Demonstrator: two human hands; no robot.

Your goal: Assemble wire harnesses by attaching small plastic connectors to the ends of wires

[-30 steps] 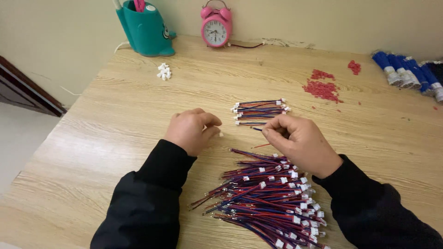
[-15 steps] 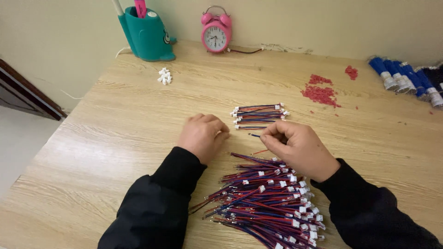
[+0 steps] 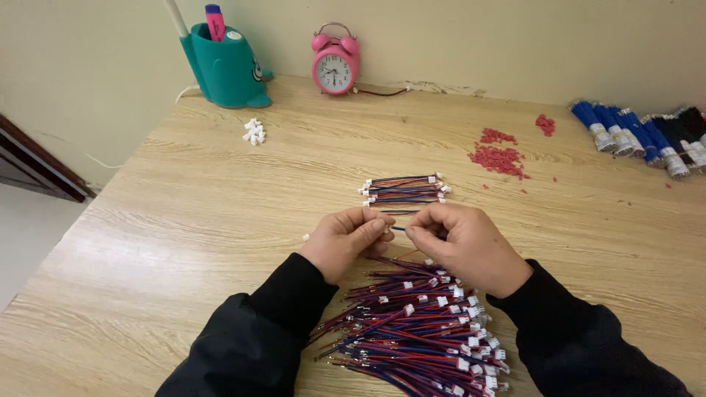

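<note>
Head-camera view looks down on a wooden table (image 3: 184,220) with both hands meeting at the centre of the frame. What passes between them is hard to make out: a short dark wire (image 3: 398,229) spans the small gap between the hands, and its ends are hidden by the fingers. The left hand (image 3: 346,239) is curled, thumb and forefinger pressed together on the wire's left end; the right hand (image 3: 463,246) pinches the other end the same way. Any connector on the wire is covered by the fingertips. One tiny white piece (image 3: 306,237) lies on the table just left of the left hand.

Just above the hands, near but apart from them, lies a small neat bundle of red and blue wires with white plugs (image 3: 403,190). Below the hands, a large loose heap of the same wires (image 3: 419,331) spreads to the bottom edge, where it is cut off; black sleeves hide part of it.

Open table stretches to the left and right of the hands. Far off sit a teal pen holder (image 3: 224,70), a pink alarm clock (image 3: 335,62), a cluster of white connectors (image 3: 254,131), red scraps (image 3: 500,158) and blue wire rolls (image 3: 625,132), partly cut off at the right edge.
</note>
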